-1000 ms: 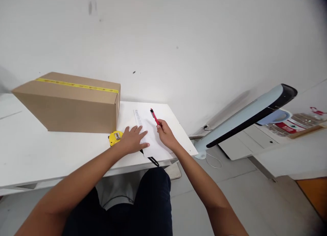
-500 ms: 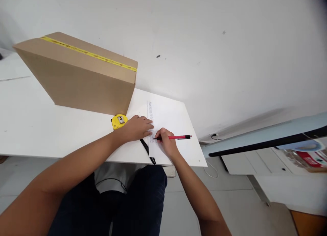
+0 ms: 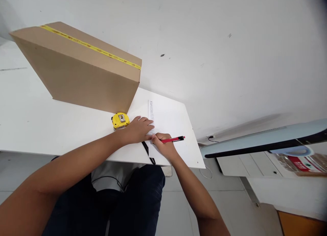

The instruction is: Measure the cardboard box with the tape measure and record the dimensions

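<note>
A sheet of white paper [image 3: 170, 120] with small writing along its left side lies near the right end of the white table. Across its left edge rests my left hand [image 3: 139, 129], flat and with the fingers somewhat spread. My right hand [image 3: 165, 145] grips a red pen [image 3: 171, 139] with a black end, and its fingertips are at the written part of the sheet, close to my left fingers. The pen's tip is hidden by the hand. Just left of my left hand sits a yellow tape measure [image 3: 120, 120]. Its black strap [image 3: 148, 152] shows below my wrist.
A large cardboard box [image 3: 84, 75] with yellow tape stands on the table [image 3: 38, 127] at the left, behind the tape measure. A white wall [image 3: 204, 52] runs along the back. To the right are a pale blue panel [image 3: 265, 137] and white drawers [image 3: 250, 164].
My right hand has shifted slightly left toward my left fingers, and the pen has moved with it. The camera view has tilted a little. My left hand stays on the paper.
</note>
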### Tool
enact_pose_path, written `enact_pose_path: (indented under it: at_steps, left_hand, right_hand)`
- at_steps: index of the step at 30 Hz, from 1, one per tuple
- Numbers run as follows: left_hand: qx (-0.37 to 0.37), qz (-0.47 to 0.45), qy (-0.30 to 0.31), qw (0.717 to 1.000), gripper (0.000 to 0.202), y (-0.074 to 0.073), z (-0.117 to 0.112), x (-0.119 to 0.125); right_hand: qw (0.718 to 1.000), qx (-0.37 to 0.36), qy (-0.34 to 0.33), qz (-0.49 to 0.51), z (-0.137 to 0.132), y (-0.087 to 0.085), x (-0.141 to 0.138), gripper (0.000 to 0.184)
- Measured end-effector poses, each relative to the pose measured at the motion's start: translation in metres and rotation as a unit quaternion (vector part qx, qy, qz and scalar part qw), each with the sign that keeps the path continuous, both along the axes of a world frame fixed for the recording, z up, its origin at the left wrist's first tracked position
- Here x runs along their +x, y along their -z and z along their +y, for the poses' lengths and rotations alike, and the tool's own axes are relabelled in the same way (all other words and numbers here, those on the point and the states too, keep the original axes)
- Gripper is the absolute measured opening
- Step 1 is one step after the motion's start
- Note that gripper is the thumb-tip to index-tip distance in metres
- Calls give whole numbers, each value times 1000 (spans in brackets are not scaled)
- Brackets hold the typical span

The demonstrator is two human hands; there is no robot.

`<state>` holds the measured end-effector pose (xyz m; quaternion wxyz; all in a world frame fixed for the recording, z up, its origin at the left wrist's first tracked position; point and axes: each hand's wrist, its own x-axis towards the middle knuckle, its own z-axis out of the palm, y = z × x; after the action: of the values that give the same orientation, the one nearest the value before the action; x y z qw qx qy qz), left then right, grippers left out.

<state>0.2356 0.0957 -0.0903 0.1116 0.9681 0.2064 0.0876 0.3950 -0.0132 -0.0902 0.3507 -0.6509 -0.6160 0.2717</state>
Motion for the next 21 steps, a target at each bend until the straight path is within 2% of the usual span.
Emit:
enact_pose_path:
  at_steps: [21]
  left_hand:
    - [-11,-4,4,1000,45,-1,0,-1]
  right_hand:
    - [1000,13,5,-11,-1,1,2,47]
